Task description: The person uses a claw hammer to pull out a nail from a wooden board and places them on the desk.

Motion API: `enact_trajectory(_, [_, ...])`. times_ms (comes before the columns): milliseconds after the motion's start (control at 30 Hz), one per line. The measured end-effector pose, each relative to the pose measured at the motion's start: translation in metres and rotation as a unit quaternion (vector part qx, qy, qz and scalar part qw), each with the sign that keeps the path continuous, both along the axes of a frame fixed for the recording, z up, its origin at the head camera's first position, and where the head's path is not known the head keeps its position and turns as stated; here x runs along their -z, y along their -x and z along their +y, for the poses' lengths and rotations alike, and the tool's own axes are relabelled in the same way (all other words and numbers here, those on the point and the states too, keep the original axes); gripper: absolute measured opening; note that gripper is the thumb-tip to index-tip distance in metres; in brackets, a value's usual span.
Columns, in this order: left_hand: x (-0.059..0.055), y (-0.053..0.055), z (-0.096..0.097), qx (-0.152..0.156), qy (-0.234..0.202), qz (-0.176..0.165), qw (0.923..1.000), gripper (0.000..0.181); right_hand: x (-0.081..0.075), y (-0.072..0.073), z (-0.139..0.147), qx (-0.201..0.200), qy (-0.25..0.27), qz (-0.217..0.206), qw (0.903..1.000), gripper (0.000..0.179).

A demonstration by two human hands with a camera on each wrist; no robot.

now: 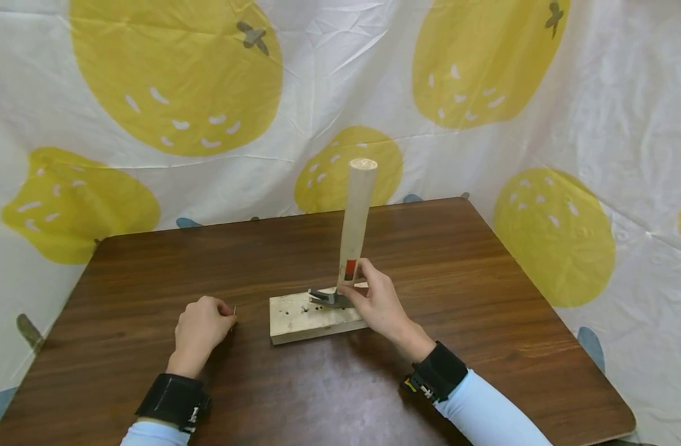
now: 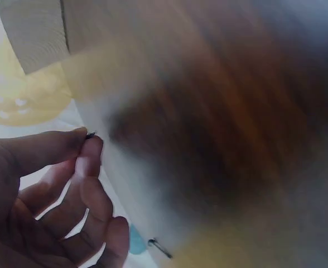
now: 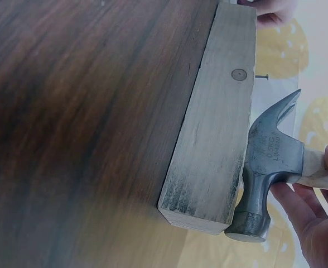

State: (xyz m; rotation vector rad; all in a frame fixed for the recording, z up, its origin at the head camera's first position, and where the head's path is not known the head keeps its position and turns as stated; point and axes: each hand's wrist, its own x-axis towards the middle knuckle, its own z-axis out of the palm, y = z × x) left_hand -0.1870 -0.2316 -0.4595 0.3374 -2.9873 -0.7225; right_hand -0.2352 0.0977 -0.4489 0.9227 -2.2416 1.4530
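Note:
A claw hammer (image 1: 354,229) stands head-down on a pale wooden block (image 1: 295,331), its handle pointing up. My right hand (image 1: 379,303) holds the handle just above the head, thumb and fingers on either side. In the right wrist view the hammer's steel head (image 3: 273,151) touches the block's upper face. A nail (image 3: 261,76) sticks out of that face beside the claw. Left of the block, my left hand (image 1: 201,328) pinches a nail (image 1: 235,311) between thumb and index finger. Only a short bit of that nail (image 2: 91,135) shows in the left wrist view.
Several dark holes mark the block's top. Another nail (image 2: 160,248) appears on the brown wooden table (image 1: 318,390) in the left wrist view. A white curtain (image 1: 329,74) with yellow fruit prints hangs behind the table and along its right side.

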Motion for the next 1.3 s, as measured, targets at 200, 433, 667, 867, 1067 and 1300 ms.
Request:
enact_trajectory(200, [-0.001, -0.003, -0.012, 0.005, 0.017, -0.015, 0.9997, 0.009, -0.001, 0.0, -0.001, -0.001, -0.002, -0.002, 1.0, 0.032])
enact_trajectory(433, [-0.006, -0.002, -0.023, 0.011, 0.038, -0.046, 0.9982, 0.01, -0.003, 0.0, -0.001, -0.004, -0.005, -0.007, 1.0, 0.032])
enact_trajectory(667, [-0.006, -0.001, -0.032, 0.008, 0.047, -0.049, 0.9976, 0.011, -0.006, 0.001, -0.002, -0.028, -0.025, -0.017, 0.9991, 0.031])
enact_trajectory(867, [-0.003, -0.002, -0.036, -0.002, 0.054, -0.049, 0.9973, 0.026, -0.008, 0.002, -0.003, -0.058, -0.056, -0.014, 0.9966, 0.033])
enact_trajectory(1067, [-0.003, -0.003, -0.04, -0.007, 0.067, -0.044, 0.9968, 0.031, -0.013, 0.003, -0.007, -0.063, -0.094, 0.006, 0.9935, 0.034])
enact_trajectory(1300, [-0.004, -0.005, -0.043, -0.005, 0.07, -0.043, 0.9966, 0.032, -0.019, 0.001, -0.01, -0.046, -0.152, 0.031, 0.9867, 0.038])
